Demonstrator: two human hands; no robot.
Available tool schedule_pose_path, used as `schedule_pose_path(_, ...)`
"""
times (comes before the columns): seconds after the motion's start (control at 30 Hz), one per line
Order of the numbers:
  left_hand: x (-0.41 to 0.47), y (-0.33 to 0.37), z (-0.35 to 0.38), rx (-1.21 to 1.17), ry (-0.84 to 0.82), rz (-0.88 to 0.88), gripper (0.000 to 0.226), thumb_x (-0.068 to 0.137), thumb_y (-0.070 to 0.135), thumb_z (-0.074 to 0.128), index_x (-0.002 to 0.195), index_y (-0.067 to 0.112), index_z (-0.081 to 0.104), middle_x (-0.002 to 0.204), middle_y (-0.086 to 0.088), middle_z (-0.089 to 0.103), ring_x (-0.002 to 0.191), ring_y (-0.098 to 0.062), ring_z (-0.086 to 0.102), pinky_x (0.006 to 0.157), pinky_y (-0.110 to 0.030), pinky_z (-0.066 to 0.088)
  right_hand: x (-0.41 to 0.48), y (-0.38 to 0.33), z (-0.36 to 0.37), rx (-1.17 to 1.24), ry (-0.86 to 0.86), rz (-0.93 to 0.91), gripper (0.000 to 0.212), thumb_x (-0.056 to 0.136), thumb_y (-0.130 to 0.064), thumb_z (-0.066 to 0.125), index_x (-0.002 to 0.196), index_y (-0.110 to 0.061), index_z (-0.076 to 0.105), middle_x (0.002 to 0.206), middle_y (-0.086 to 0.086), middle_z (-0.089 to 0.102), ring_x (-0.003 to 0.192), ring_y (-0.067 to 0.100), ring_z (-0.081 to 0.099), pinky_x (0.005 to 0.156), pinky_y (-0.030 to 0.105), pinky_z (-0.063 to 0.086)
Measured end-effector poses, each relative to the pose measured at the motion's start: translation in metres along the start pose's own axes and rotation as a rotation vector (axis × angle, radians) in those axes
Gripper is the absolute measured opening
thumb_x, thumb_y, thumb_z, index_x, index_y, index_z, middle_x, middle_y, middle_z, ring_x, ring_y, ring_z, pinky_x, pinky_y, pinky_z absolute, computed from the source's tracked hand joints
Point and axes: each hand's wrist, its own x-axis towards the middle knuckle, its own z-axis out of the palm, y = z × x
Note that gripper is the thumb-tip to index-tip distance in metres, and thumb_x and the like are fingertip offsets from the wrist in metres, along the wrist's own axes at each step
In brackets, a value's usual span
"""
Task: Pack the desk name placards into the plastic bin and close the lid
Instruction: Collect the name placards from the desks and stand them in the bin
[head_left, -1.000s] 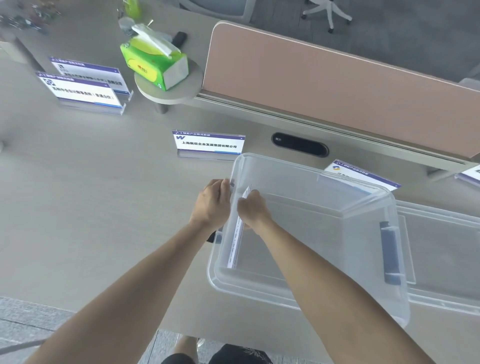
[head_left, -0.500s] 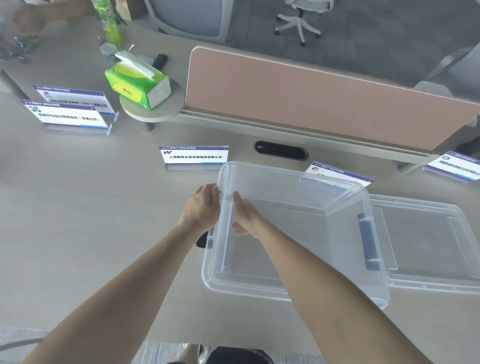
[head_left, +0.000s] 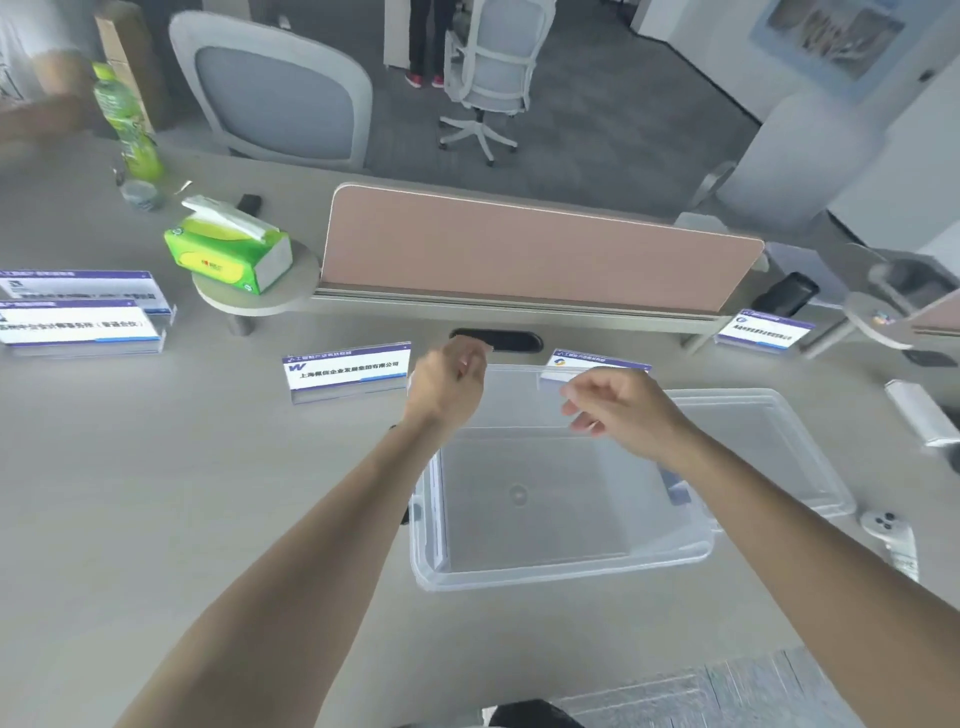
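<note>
Already one placard (head_left: 435, 512) stands on edge inside the plastic bin (head_left: 561, 577), flat against its left wall. Two more stand on the bench (head_left: 156, 493) just beyond the bin's far rim, long axes running left to right: one (head_left: 347, 371) just left of the left hand (head_left: 449, 387), one (head_left: 592, 366) just beyond the right hand (head_left: 621, 410). Both hands hover loosely curled, grasping nothing. The lid (head_left: 769, 447) lies open-side up, right of the bin.
</note>
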Motion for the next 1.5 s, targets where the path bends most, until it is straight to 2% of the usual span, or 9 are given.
schedule_pose_path(0.33, -0.015, 0.072, 0.074, 0.095, -0.265, 0.150, 0.023, 0.096, 0.021, 0.048, 0.088, 0.019, 0.069, 0.074, 0.002, 0.065, 0.059, -0.010, 0.051, 0.057, -0.024, 0.036, -0.057, 0.060, -0.108, 0.020, 0.363, -0.035, 0.013, 0.090, -0.033, 0.064, 0.081, -0.029, 0.073, 0.078, -0.013, 0.074, 0.056, -0.001, 0.063, 0.069, 0.030, 0.054)
schedule_pose_path(0.53, -0.030, 0.127, 0.165, 0.143, -0.293, 0.210, 0.033, 0.097, 0.033, 0.054, 0.076, 0.009, 0.063, 0.047, 0.010, 0.038, 0.047, -0.009, 0.035, 0.051, -0.026, 0.030, -0.093, 0.149, -0.195, 0.096, 0.465, -0.011, 0.013, 0.092, -0.029, 0.065, 0.082, -0.025, 0.072, 0.078, -0.005, 0.072, 0.050, -0.001, 0.057, 0.068, 0.035, 0.051)
schedule_pose_path(0.67, -0.040, 0.169, 0.232, 0.219, -0.298, 0.229, 0.043, 0.097, 0.038, 0.054, 0.063, 0.011, 0.051, 0.053, 0.007, 0.043, 0.047, -0.010, 0.036, 0.050, -0.027, 0.032, -0.109, 0.215, -0.256, 0.197, 0.491, -0.013, 0.013, 0.094, -0.019, 0.064, 0.086, -0.015, 0.073, 0.078, -0.001, 0.070, 0.048, -0.001, 0.056, 0.069, 0.031, 0.050)
schedule_pose_path(0.83, -0.050, 0.204, 0.305, 0.262, -0.343, 0.152, 0.037, 0.093, 0.028, 0.056, 0.060, 0.013, 0.047, 0.050, 0.009, 0.041, 0.047, -0.016, 0.037, 0.050, -0.025, 0.034, -0.119, 0.274, -0.316, 0.306, 0.524, -0.005, 0.014, 0.093, -0.018, 0.064, 0.085, -0.011, 0.073, 0.076, -0.002, 0.069, 0.050, 0.004, 0.055, 0.063, 0.024, 0.049)
schedule_pose_path(0.93, -0.053, 0.216, 0.332, 0.398, -0.423, 0.163, 0.034, 0.094, 0.033, 0.055, 0.069, 0.009, 0.054, 0.061, 0.001, 0.051, 0.055, -0.019, 0.042, 0.054, -0.027, 0.037, -0.121, 0.296, -0.342, 0.340, 0.534, -0.005, 0.015, 0.093, -0.019, 0.064, 0.084, -0.012, 0.073, 0.075, -0.002, 0.069, 0.051, 0.003, 0.057, 0.057, 0.017, 0.048)
schedule_pose_path(1.07, -0.050, 0.224, 0.350, 0.462, -0.524, 0.171, 0.040, 0.094, 0.041, 0.055, 0.078, 0.005, 0.055, 0.064, -0.001, 0.051, 0.059, -0.019, 0.044, 0.059, -0.030, 0.038, -0.112, 0.316, -0.368, 0.294, 0.494, -0.003, 0.015, 0.093, -0.019, 0.064, 0.084, -0.011, 0.073, 0.074, 0.000, 0.069, 0.049, -0.001, 0.057, 0.069, 0.028, 0.052)
schedule_pose_path(1.27, -0.027, 0.228, 0.359, 0.463, -0.515, 0.179, 0.054, 0.088, 0.048, 0.063, 0.064, 0.004, 0.044, 0.060, 0.000, 0.045, 0.054, -0.018, 0.044, 0.056, -0.028, 0.035, -0.085, 0.321, -0.387, 0.153, 0.463, -0.012, 0.013, 0.089, -0.028, 0.064, 0.080, -0.022, 0.073, 0.073, -0.008, 0.073, 0.060, 0.006, 0.066, 0.076, 0.036, 0.057)
schedule_pose_path(1.33, -0.013, 0.226, 0.358, 0.471, -0.520, 0.166, 0.046, 0.088, 0.042, 0.063, 0.060, 0.012, 0.041, 0.057, 0.003, 0.042, 0.055, -0.018, 0.048, 0.054, -0.027, 0.033, -0.075, 0.317, -0.387, 0.066, 0.460, 0.004, 0.013, 0.087, -0.032, 0.064, 0.078, -0.027, 0.072, 0.073, -0.010, 0.073, 0.067, 0.007, 0.068, 0.074, 0.030, 0.057)
schedule_pose_path(1.5, 0.022, 0.221, 0.364, 0.394, -0.526, 0.158, 0.038, 0.083, 0.013, 0.055, 0.056, 0.018, 0.029, 0.053, 0.007, 0.028, 0.050, -0.016, 0.028, 0.049, -0.022, 0.024, -0.055, 0.310, -0.390, -0.158, 0.442, 0.046, 0.015, 0.091, -0.032, 0.060, 0.079, -0.032, 0.069, 0.082, -0.014, 0.072, 0.082, 0.002, 0.067, 0.073, 0.024, 0.052)
